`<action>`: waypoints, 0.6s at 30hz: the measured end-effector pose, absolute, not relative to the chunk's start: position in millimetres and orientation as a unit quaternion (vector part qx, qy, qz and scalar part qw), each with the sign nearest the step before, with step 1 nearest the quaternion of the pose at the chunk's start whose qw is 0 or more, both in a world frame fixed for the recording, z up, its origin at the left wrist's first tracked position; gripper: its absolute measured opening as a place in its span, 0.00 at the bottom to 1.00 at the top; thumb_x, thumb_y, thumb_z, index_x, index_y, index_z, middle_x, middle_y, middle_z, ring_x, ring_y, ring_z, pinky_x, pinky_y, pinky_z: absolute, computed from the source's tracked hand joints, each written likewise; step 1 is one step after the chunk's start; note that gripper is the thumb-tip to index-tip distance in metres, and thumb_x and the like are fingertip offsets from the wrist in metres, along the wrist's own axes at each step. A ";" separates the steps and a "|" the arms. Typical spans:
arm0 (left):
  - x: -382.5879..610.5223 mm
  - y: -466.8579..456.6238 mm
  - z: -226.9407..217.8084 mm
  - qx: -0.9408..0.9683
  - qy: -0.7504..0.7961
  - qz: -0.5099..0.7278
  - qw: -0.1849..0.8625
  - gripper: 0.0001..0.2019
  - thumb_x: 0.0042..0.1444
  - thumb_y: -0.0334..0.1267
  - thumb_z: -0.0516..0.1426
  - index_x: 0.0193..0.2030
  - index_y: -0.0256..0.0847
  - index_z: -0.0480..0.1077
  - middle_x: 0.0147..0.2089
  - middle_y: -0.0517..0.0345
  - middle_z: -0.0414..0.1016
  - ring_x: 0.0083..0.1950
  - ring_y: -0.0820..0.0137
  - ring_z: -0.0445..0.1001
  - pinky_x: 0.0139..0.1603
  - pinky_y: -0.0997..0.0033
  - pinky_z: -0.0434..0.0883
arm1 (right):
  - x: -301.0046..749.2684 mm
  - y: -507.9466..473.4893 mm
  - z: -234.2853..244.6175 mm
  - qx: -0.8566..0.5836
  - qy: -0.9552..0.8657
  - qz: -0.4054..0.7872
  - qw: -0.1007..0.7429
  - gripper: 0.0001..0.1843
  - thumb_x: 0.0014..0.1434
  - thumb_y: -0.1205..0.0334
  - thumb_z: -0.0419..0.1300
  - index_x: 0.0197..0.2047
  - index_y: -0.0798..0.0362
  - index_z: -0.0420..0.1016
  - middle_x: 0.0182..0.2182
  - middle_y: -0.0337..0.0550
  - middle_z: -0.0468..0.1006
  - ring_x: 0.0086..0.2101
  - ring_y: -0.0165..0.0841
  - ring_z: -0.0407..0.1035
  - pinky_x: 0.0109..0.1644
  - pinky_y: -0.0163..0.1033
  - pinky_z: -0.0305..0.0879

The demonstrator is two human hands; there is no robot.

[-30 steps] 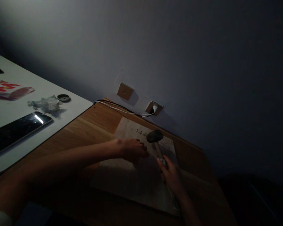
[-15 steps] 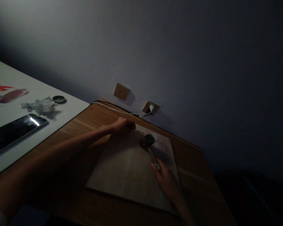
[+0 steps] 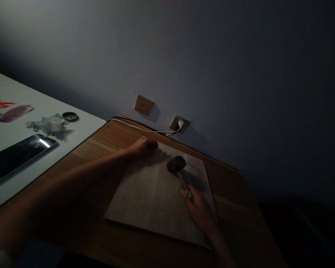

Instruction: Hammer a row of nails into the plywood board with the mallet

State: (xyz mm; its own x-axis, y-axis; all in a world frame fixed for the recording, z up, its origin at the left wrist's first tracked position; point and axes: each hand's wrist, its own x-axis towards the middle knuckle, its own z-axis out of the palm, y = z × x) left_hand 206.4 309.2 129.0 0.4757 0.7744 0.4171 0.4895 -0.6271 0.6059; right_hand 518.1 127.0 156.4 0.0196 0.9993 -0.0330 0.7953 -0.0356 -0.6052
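I'm apparently in a home: a wall socket (image 3: 185, 125) beyond my left hand (image 3: 142, 147), a smartphone (image 3: 16, 158) on the white table (image 3: 86, 128) left of that hand.

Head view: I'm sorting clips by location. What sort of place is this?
Probably a room in a home: a wooden desk sits below a wall socket, and a smartphone lies on a white table.

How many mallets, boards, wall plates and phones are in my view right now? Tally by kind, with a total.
Mallet: 1, in the right hand
Board: 1
Wall plates: 2
Phone: 1
Total: 5
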 end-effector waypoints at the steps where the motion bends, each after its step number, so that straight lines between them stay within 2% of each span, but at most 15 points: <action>1: 206.4 308.9 128.6 0.836 0.374 0.347 0.201 0.11 0.51 0.29 0.58 0.41 0.37 0.78 0.38 0.55 0.81 0.37 0.71 0.78 0.41 0.75 0.71 | 518.0 127.0 157.8 -0.679 -0.660 0.239 0.215 0.32 0.63 0.36 0.54 0.54 0.53 0.78 0.46 0.55 0.83 0.48 0.48 0.77 0.54 0.49 0.70; 6: 207.5 306.9 129.6 0.829 0.383 0.354 0.202 0.08 0.53 0.32 0.59 0.39 0.37 0.78 0.37 0.54 0.81 0.37 0.69 0.78 0.40 0.75 0.71 | 511.3 131.8 172.1 -0.651 -0.671 0.285 0.211 0.29 0.63 0.39 0.54 0.50 0.54 0.79 0.35 0.48 0.83 0.37 0.42 0.78 0.42 0.42 0.71; 11: 208.5 301.8 131.6 0.794 0.419 0.364 0.247 0.17 0.53 0.30 0.59 0.51 0.37 0.75 0.37 0.56 0.83 0.37 0.69 0.81 0.40 0.74 0.73 | 488.2 152.2 198.6 -0.632 -0.686 0.268 0.240 0.23 0.63 0.42 0.56 0.45 0.53 0.79 0.23 0.40 0.75 0.26 0.36 0.72 0.28 0.37 0.64; 16: 208.3 300.6 131.6 0.780 0.422 0.372 0.273 0.21 0.53 0.32 0.61 0.55 0.38 0.71 0.40 0.55 0.84 0.38 0.69 0.81 0.41 0.73 0.74 | 456.9 177.9 218.9 -0.600 -0.705 0.251 0.284 0.21 0.66 0.44 0.53 0.44 0.53 0.75 0.20 0.36 0.71 0.21 0.32 0.67 0.26 0.35 0.58; 18: 208.4 300.8 131.5 0.779 0.421 0.376 0.273 0.22 0.52 0.32 0.62 0.55 0.38 0.71 0.39 0.55 0.84 0.37 0.69 0.81 0.39 0.74 0.74 | 448.0 185.9 215.9 -0.595 -0.713 0.251 0.273 0.21 0.66 0.45 0.52 0.44 0.53 0.75 0.20 0.36 0.70 0.21 0.32 0.66 0.26 0.35 0.58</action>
